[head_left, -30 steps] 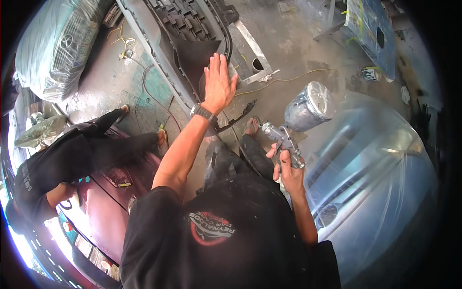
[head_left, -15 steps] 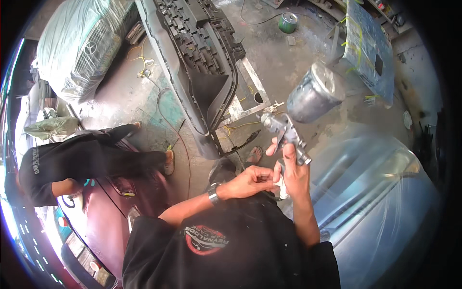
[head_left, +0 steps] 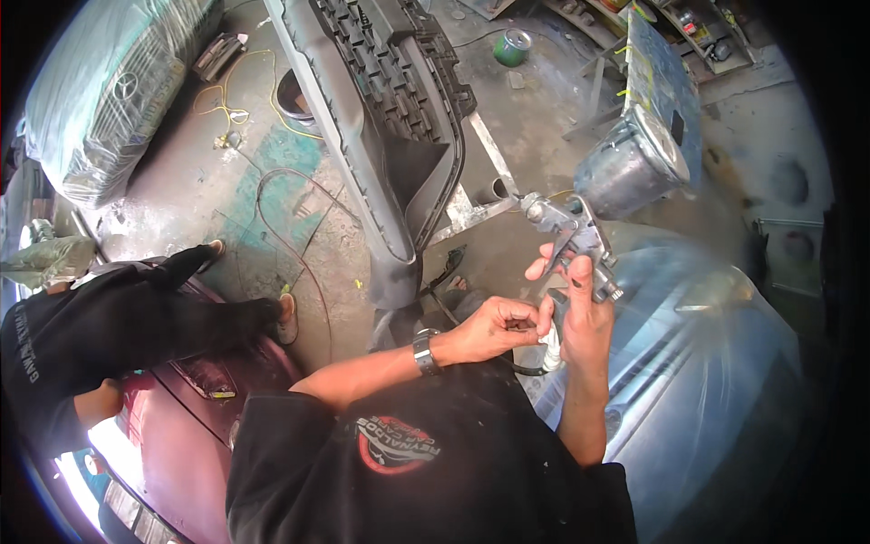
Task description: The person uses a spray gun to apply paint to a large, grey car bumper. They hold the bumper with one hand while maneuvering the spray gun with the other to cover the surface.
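Note:
My right hand (head_left: 586, 317) grips a metal spray gun (head_left: 594, 238) by its handle. The gun's large grey paint cup (head_left: 625, 168) tilts up to the right. White wrapping (head_left: 551, 348) covers the lower end by the handle, where a dark hose (head_left: 526, 369) leads off. My left hand (head_left: 489, 328), with a watch on the wrist, is closed in a pinch right beside this wrapping and the right hand's fingers. What its fingertips hold is hidden.
A black car bumper (head_left: 390, 154) rests on a pale stand ahead. To the right lies a blue-grey car panel (head_left: 707, 363). A person in black (head_left: 136, 317) bends over a maroon car (head_left: 181, 435) at left. A plastic-covered car (head_left: 118, 91) and a green can (head_left: 512, 47) are farther off.
The spray gun and both hands appear farther right, and the cup tilts more to the right. The whole view has shifted. My left hand stays pinched by the white wrapping.

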{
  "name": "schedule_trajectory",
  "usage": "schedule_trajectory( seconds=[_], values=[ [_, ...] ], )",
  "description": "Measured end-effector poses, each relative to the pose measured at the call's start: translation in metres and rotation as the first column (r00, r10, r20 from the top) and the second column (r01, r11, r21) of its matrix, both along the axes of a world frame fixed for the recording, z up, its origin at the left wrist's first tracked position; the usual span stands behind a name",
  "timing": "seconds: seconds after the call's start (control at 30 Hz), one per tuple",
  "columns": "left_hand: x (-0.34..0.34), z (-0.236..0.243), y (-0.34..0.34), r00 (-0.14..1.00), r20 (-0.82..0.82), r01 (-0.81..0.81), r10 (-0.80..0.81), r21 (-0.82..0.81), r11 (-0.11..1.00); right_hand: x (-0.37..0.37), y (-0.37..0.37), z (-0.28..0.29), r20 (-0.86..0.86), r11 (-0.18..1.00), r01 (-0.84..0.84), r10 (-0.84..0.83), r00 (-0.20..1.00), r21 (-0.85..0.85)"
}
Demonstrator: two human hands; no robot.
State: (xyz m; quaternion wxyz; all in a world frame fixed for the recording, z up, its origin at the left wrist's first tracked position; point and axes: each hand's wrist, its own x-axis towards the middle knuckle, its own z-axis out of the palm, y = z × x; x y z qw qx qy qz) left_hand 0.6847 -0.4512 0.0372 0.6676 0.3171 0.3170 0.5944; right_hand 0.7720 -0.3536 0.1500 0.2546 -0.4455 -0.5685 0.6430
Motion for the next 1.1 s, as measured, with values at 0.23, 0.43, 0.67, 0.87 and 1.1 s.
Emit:
schedule_trajectory(
  seconds=[0.23, 0.43, 0.67, 0.87, 1.1],
  values=[
    [-0.017, -0.012, -0.005, 0.995, 0.083, -0.052, 0.053, -0.009, 0.999, -0.036, -0.01, 0.001, 0.066, 1.0, -0.007, 0.007, 0.998, -0.002],
    [-0.035, -0.014, 0.006, 0.994, 0.09, -0.06, 0.063, -0.043, 0.997, -0.051, 0.011, -0.012, 0.098, 0.992, -0.117, 0.121, 0.988, -0.043],
    [-0.05, -0.012, 0.029, 1.0, -0.012, 0.028, -0.028, -0.037, 0.999, -0.055, 0.041, -0.023, 0.077, 0.981, -0.159, 0.168, 0.983, -0.113],
    [-0.041, -0.03, 0.047, 0.998, 0.058, -0.006, 0.012, -0.09, 0.996, -0.053, 0.062, -0.028, 0.104, 0.967, -0.219, 0.233, 0.967, -0.133],
    [-0.029, -0.039, 0.057, 0.993, 0.098, -0.052, 0.071, -0.181, 0.982, -0.044, 0.076, -0.048, 0.017, 0.949, -0.296, 0.3, 0.954, -0.109]
  ],
)
